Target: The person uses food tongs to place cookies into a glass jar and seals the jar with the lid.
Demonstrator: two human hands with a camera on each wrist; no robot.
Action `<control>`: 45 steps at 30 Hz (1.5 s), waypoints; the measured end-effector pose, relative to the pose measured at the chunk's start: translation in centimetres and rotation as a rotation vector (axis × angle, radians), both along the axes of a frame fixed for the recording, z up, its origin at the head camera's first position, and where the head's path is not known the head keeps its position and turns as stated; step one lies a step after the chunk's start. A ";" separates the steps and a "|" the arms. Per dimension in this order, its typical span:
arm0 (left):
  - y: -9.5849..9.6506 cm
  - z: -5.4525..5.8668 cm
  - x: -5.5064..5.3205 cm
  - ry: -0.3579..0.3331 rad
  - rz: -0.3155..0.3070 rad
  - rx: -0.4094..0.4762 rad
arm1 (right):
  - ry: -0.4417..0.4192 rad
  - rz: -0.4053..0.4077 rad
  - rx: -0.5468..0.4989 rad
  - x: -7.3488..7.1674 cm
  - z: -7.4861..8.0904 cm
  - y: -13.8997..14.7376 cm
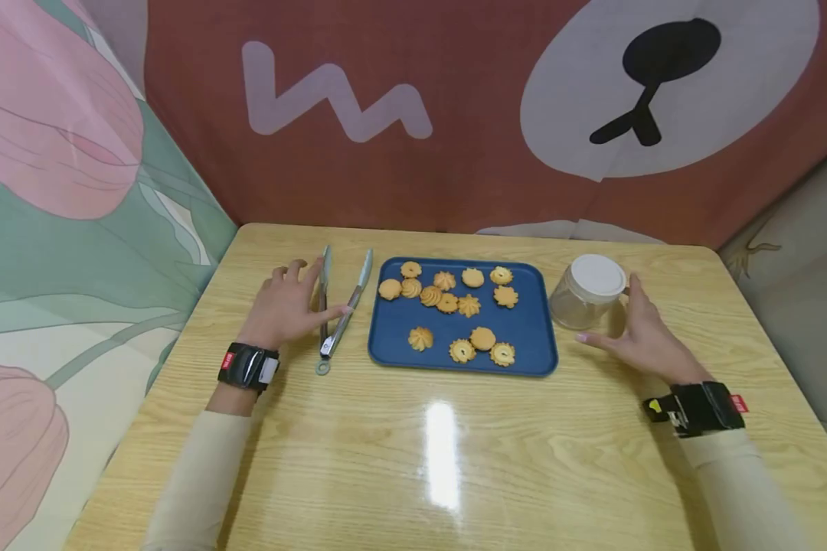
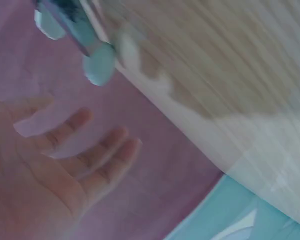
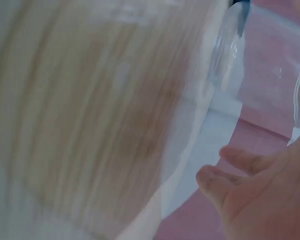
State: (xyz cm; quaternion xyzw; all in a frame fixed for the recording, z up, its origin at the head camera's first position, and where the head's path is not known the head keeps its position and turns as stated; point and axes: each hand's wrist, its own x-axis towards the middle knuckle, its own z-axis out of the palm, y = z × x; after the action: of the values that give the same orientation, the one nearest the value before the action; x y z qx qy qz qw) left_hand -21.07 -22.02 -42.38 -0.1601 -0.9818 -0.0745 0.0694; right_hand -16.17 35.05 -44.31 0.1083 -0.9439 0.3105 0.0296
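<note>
My left hand (image 1: 286, 306) reaches over the left side of a pair of metal tongs (image 1: 338, 333), fingers spread loosely and thumb overlapping one arm of them. The tongs lie with their arms apart and the ring end toward me. In the left wrist view, the pale rounded tong tips (image 2: 99, 62) appear beyond the relaxed fingers (image 2: 110, 172). My right hand (image 1: 637, 337) is at the right side of a clear jar (image 1: 573, 304) with a white lid (image 1: 598, 274), its thumb stretched out in front. The jar (image 3: 270, 65) stands upright; its contents do not show.
Between the tongs and the jar lies a blue tray (image 1: 393, 329) holding several butter cookies (image 1: 420, 339) of different shapes. All rest on a wooden table (image 1: 358, 451). A printed cloth backdrop (image 1: 469, 168) rises right behind the table's far edge.
</note>
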 end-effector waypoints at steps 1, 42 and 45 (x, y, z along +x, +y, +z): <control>0.3 0.1 0.1 0.003 -0.017 0.001 | 0.011 0.016 -0.041 -0.2 -0.1 -0.2; 15.4 6.1 2.2 0.044 -0.431 0.275 | 0.094 -0.295 -0.458 -1.2 -1.3 -4.0; 15.2 6.4 2.2 0.066 -0.424 0.265 | 0.102 -0.259 -0.449 -1.4 0.0 -4.5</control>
State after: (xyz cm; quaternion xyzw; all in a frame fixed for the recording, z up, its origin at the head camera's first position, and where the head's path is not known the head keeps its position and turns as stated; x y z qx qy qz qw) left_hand -18.87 -6.82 -36.02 -0.3542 -0.9052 -0.2103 0.1045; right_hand -17.62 30.50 -44.30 -0.0071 -0.8547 0.4998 0.1401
